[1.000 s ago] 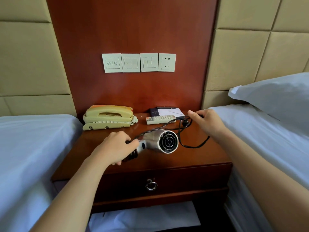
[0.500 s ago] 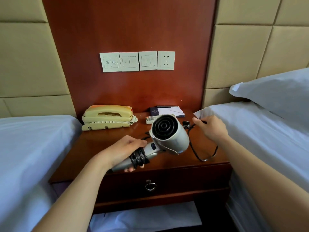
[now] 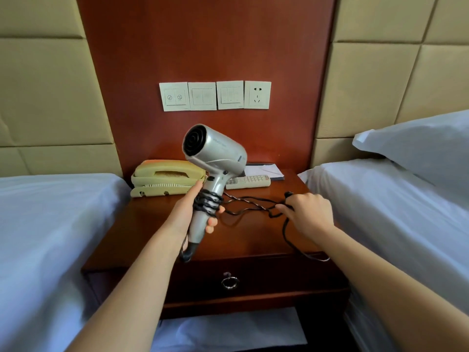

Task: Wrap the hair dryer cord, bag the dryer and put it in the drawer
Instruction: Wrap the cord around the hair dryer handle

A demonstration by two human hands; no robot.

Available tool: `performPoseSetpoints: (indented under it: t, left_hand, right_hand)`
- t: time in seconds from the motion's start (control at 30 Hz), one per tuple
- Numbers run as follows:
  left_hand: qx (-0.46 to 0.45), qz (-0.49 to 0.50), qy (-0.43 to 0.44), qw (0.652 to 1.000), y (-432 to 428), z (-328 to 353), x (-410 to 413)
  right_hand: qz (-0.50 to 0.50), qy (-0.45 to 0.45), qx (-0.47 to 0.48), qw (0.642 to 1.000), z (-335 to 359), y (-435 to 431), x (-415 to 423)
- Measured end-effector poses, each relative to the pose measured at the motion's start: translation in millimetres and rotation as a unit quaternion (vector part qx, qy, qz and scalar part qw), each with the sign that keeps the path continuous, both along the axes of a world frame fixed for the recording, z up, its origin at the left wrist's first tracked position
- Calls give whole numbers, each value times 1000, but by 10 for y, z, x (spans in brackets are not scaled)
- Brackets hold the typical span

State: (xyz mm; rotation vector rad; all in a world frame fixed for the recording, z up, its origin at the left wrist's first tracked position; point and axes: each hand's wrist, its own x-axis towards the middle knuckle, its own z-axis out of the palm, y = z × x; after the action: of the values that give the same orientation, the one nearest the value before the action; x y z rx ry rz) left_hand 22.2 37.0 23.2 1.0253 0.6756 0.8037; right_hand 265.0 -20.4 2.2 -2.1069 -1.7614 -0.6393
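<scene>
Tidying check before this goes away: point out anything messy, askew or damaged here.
Only the cord: a few crossed, uneven turns on the hair dryer handle, the rest trailing loose through the right hand and drooping over the nightstand front edge. Nothing looks spilled or broken.

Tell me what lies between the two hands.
In the head view, only the black cord spans from the hair dryer in the left hand to the right hand, above bare nightstand top.
</scene>
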Motion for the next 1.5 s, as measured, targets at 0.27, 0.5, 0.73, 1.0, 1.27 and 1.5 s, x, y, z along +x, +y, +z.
performPoseSetpoints:
  t: [0.27, 0.5, 0.73, 1.0, 1.27, 1.5]
  left_hand:
    - [-6, 194, 58, 979, 74, -42, -2]
    - [104, 320, 232, 913, 46, -87, 93]
    - [245, 281, 419, 828, 38, -74, 170]
    - [380, 209, 561, 705, -200, -4, 385]
    - [381, 206, 530, 729, -282, 76, 425]
    - [392, 207, 535, 719, -228, 71, 349]
  right_hand:
    - [114, -106, 105, 982, 216, -135, -159]
    - [247, -113, 119, 955, 483, -227, -489]
    - [264, -54, 133, 954, 696, -208, -535]
    - [290, -32, 195, 936, 724, -121, -752]
    - [325, -2, 208, 922, 740, -84, -913]
    - [261, 70, 73, 960, 888, -166, -774]
